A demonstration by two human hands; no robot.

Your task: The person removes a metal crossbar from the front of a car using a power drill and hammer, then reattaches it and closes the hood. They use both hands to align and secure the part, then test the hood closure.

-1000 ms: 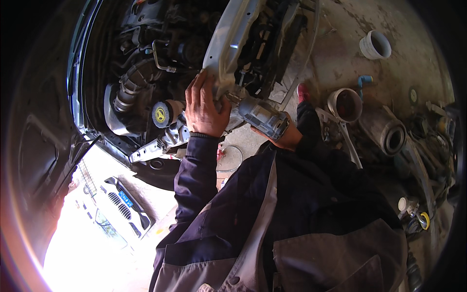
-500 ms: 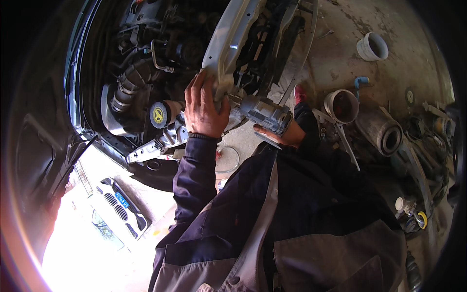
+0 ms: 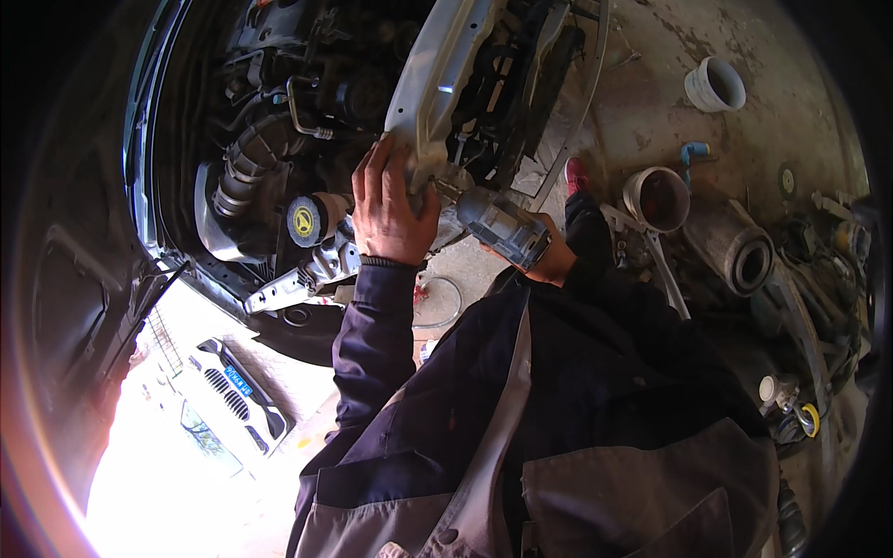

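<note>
My left hand (image 3: 394,216) grips the near end of a pale silver metal crossbeam (image 3: 430,93) at the front of a car's engine bay. Its fingers lie over the beam's end, with the thumb apart on the right side. Wrapped round the handle of a dark cordless impact wrench (image 3: 505,228) is my right hand (image 3: 558,259), its fingers mostly hidden behind the tool. The wrench's nose points left at the beam's end, close beside my left thumb. Whether it sits on a bolt I cannot tell.
Left of the beam are a ribbed black intake hose (image 3: 244,167) and a round cap with a yellow emblem (image 3: 304,221). To the right, a white bucket (image 3: 714,86), another bucket (image 3: 657,200) and a metal cylinder (image 3: 730,246) stand or lie on the floor. A white car (image 3: 233,391) is outside.
My right hand has turned the impact wrench, so its body now slants differently and its rear end sits slightly lower and farther left. My left hand stays on the beam.
</note>
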